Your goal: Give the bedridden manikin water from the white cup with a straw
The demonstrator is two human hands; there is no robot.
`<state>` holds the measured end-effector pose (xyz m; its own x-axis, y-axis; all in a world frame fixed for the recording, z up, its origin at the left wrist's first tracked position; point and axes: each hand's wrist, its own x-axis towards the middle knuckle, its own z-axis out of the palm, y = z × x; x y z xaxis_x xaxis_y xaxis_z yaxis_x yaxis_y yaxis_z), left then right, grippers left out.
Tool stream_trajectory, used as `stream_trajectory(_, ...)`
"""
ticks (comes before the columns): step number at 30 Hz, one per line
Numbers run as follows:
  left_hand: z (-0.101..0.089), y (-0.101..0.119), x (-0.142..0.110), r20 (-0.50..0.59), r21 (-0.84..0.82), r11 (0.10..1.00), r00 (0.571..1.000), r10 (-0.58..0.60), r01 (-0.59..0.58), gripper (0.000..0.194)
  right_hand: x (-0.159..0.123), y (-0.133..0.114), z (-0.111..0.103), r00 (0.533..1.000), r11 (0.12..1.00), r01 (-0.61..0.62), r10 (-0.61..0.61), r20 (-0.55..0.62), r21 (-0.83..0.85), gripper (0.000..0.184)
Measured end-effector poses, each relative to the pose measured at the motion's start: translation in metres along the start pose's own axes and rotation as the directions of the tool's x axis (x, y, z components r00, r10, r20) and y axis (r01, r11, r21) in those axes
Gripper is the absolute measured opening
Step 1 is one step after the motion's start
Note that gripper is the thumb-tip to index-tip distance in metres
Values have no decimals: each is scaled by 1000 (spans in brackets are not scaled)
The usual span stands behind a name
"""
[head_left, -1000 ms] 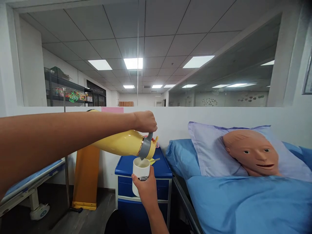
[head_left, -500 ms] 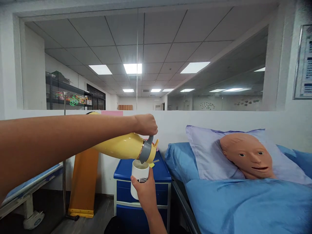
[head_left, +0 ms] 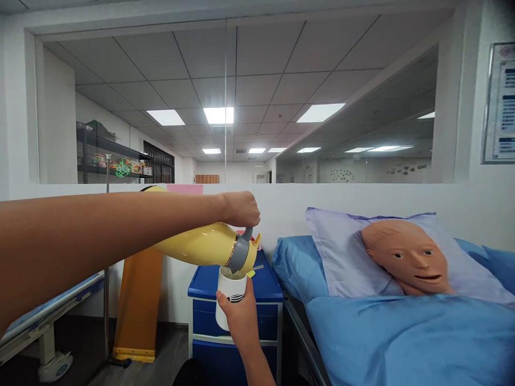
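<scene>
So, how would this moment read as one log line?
Left hand: holds yellow jug | Right hand: holds white cup | Jug: tilted, lip over cup | Behind cup: blue cabinet

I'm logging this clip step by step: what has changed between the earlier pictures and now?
Only the view shifted visibly: the scene sits slightly lower in the picture, and more of the framed notice shows at the right edge. Nothing was taken hold of or let go. The left hand still grips the handle of the tilted yellow thermos jug, its spout over the white mug in the right hand.
</scene>
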<state>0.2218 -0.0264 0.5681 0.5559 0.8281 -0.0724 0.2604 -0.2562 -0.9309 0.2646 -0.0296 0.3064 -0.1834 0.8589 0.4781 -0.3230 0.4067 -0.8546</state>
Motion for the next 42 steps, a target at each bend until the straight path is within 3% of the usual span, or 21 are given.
stream_trajectory(10,-1,4,2,6,-64,998,1000,-29,29,14,1,6,-1,998,999,37,-36,-44,30,44)
stream_trajectory(18,-5,8,3,46,21,999,999,25,-26,14,1,5,-3,999,1000,17,-16,-28,25,46)
stream_trajectory(42,0,12,6,-2,1,999,999,44,-44,10,-3,3,1,1000,996,13,-13,-5,90,47)
